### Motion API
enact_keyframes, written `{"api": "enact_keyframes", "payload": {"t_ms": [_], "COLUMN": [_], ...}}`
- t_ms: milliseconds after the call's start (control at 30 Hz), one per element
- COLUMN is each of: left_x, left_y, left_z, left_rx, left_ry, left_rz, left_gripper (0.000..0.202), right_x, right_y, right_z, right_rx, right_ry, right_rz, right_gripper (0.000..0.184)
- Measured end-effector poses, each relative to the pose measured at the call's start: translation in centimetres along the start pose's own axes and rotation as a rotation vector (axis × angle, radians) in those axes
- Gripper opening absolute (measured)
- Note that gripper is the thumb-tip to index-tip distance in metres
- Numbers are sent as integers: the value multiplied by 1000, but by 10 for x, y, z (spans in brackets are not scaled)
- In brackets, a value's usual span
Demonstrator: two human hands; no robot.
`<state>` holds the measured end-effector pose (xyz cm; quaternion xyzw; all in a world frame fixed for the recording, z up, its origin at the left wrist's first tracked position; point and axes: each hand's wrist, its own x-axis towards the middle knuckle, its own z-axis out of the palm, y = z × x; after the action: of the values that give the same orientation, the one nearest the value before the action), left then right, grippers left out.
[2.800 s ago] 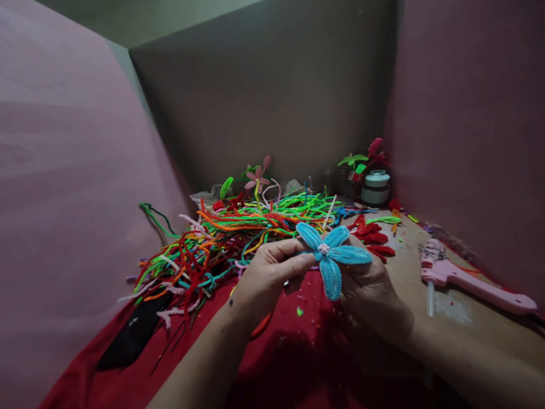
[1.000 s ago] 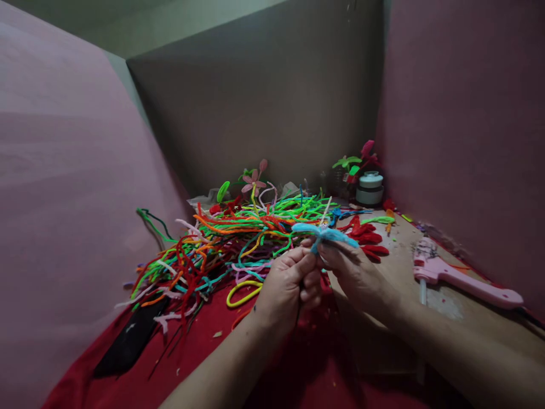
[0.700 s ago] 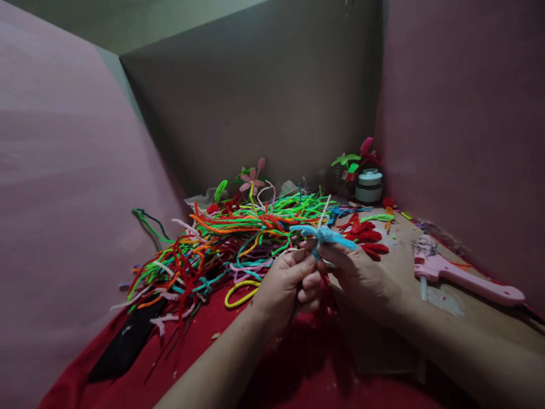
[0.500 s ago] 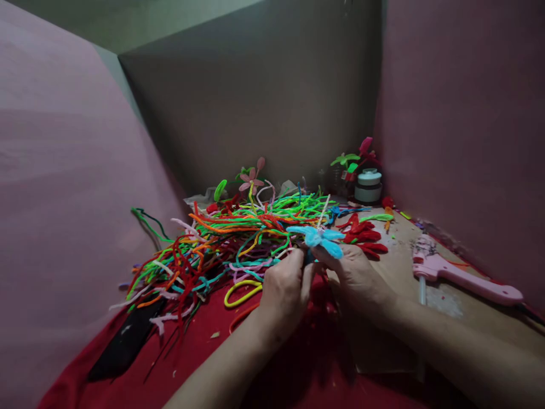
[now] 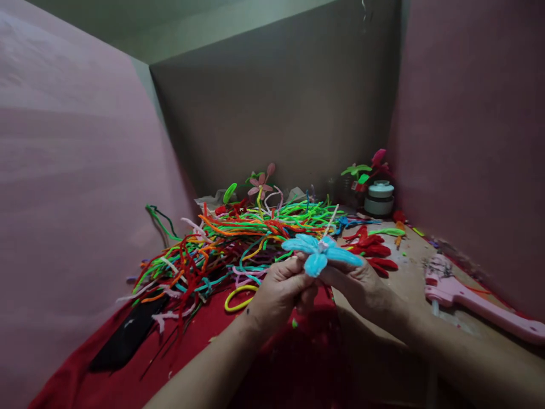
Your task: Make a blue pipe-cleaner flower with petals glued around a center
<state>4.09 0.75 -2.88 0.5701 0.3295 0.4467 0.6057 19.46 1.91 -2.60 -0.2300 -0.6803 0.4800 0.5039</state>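
A light-blue pipe-cleaner flower (image 5: 315, 262) with several fuzzy petals and a pale centre is held up between my two hands. My left hand (image 5: 284, 287) is closed under its left side, fingers curled; the part they pinch is hidden behind the petals. My right hand (image 5: 361, 287) is closed on the flower from the right, its thumb and fingers just beneath the right petal. Behind the flower, a pale stem (image 5: 331, 219) sticks up. Close beyond my hands lies a big heap of loose pipe cleaners (image 5: 255, 224) in green, red, orange and other colours.
A pink glue gun (image 5: 472, 301) lies on the brown board (image 5: 411, 272) at right. Red petal shapes (image 5: 370, 250) lie near my right hand. At the back are a lidded jar (image 5: 379, 199) and a pink flower (image 5: 260, 184). A black flat object (image 5: 125, 338) rests on the red cloth (image 5: 200, 346).
The blue flower has turned in my hands, so its petals now face me more and one points down. My left hand has rotated, and the whole view has shifted slightly.
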Motion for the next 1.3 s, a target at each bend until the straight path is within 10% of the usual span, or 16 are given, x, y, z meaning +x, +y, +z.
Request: {"api": "enact_keyframes", "payload": {"t_ms": [133, 300, 833, 1300], "left_x": [1, 2, -10, -9], "left_y": [3, 25, 27, 32], "left_z": [0, -2, 20, 14], "left_rx": [107, 397, -239, -64], "left_ry": [-75, 144, 102, -48], "left_rz": [-36, 119, -81, -76], "left_gripper": [38, 16, 17, 24], "right_x": [-5, -8, -12, -16], "right_y": [-6, 2, 9, 10], "right_z": [-2, -3, 0, 1], "right_rx": [-115, -259, -596, -487], "right_ry": [93, 247, 315, 191], "right_rz": [-73, -185, -423, -335], "right_gripper": [20, 19, 17, 27]}}
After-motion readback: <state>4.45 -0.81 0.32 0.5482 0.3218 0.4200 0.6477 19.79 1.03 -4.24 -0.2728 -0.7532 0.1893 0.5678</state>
